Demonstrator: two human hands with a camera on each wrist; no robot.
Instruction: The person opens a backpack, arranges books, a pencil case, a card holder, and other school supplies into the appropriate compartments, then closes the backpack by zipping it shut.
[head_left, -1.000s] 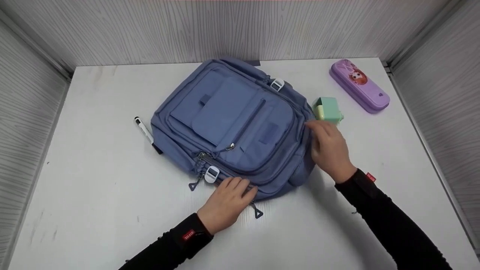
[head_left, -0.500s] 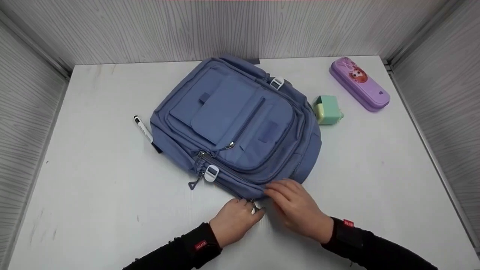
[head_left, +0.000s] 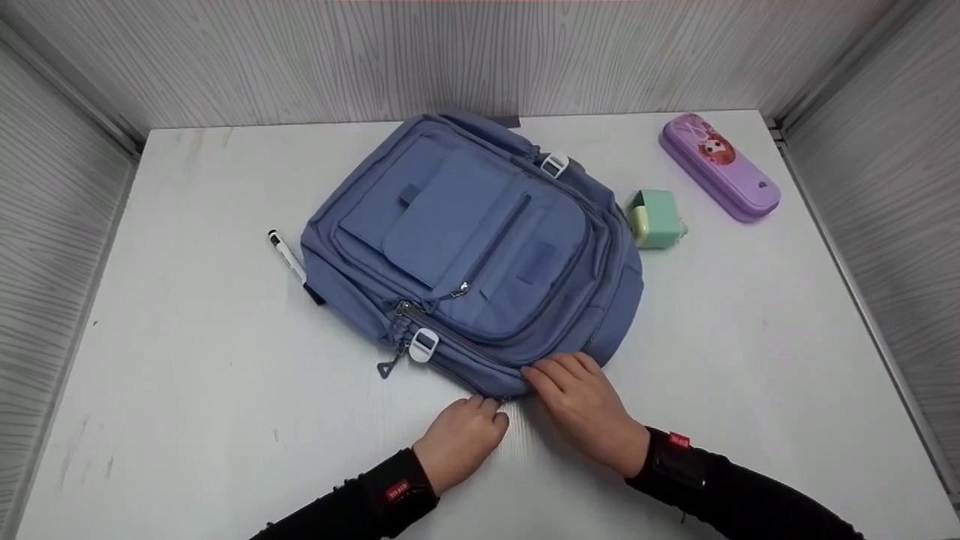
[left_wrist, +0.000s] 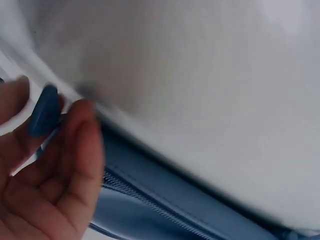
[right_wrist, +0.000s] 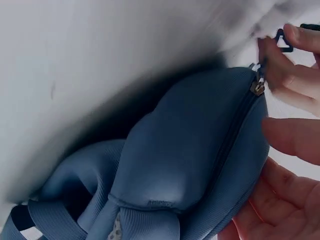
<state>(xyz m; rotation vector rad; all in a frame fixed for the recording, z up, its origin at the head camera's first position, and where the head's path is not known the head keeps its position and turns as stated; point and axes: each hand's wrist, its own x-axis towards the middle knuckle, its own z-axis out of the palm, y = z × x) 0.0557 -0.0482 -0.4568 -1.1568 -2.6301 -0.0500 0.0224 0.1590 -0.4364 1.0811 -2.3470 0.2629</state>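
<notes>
A blue backpack lies flat on the table, front pockets upward. By its near edge, my left hand pinches a zipper pull, which the left wrist view shows between thumb and fingers. The right wrist view shows the pull's triangular tab and the metal zipper slider at the end of a zipper running along the bag's side. My right hand grips the backpack's near lower corner, fingers over the fabric in the head view. In the right wrist view its thumb touches the bag's edge.
A purple pencil case lies at the far right of the white table. Close to the bag's right side is a green and yellow box-shaped object. A white marker lies against the left side. Grey panels enclose the back and sides.
My right hand has moved from the bag's right side down to its near corner. My left hand has shifted from the bag's near edge slightly toward me, onto the zipper pull.
</notes>
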